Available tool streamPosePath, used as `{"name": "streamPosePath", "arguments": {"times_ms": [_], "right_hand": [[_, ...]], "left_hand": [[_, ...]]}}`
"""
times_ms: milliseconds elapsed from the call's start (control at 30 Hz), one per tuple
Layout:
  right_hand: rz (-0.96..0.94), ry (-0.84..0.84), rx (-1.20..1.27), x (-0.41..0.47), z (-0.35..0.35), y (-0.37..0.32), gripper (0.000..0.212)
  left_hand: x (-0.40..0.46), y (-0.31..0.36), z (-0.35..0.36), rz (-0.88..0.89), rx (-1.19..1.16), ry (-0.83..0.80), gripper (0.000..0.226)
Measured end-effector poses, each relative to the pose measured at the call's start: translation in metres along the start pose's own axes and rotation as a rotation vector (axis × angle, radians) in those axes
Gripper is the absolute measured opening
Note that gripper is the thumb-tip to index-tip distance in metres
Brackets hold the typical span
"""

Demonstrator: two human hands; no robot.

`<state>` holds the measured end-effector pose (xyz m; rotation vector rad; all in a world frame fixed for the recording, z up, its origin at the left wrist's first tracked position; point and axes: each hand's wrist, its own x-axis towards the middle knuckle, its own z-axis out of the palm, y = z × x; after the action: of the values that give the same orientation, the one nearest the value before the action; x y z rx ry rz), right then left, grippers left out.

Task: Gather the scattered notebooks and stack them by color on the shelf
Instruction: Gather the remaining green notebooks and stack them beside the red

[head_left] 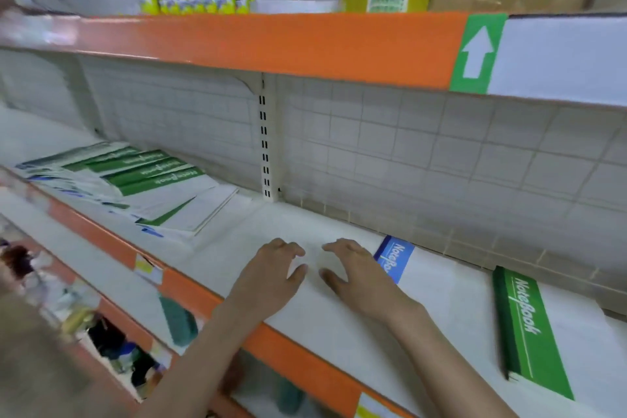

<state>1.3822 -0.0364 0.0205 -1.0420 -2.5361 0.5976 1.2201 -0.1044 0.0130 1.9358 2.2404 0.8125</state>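
Green-spined white notebook (532,332), flat on shelf (237,248)

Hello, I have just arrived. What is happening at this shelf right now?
A person is sorting notebooks on a white shelf with an orange front edge. Both hands hover low over its bare middle, the left hand and right hand with loosely curled fingers, holding nothing. A white notebook with a blue spine band lies just past the right hand. A notebook with a green band lies alone farther right. On the left sits a fanned pile of green-banded and blue-banded notebooks.
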Motion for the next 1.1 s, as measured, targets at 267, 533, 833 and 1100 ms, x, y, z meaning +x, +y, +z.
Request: {"name": "streamPosePath", "arguments": {"times_ms": [267, 533, 833, 1100], "right_hand": [[-0.089, -0.032, 0.031, 0.057, 0.052, -0.069, 0.049], [-0.170, -0.011, 0.056, 0.094, 0.100, -0.125, 0.043], [-0.225, -0.027, 0.109, 0.145, 0.140, -0.179, 0.038], [-0.190, -0.005, 0.118, 0.209, 0.175, -0.207, 0.040]], "left_hand": [[-0.013, -0.084, -0.059, -0.106, 0.101, 0.034, 0.035], [-0.038, -0.146, -0.097, -0.184, 0.132, 0.047, 0.036], [-0.042, -0.207, -0.122, -0.265, 0.164, 0.077, 0.039], [-0.006, -0.278, -0.138, -0.272, 0.161, 0.068, 0.037]]}}
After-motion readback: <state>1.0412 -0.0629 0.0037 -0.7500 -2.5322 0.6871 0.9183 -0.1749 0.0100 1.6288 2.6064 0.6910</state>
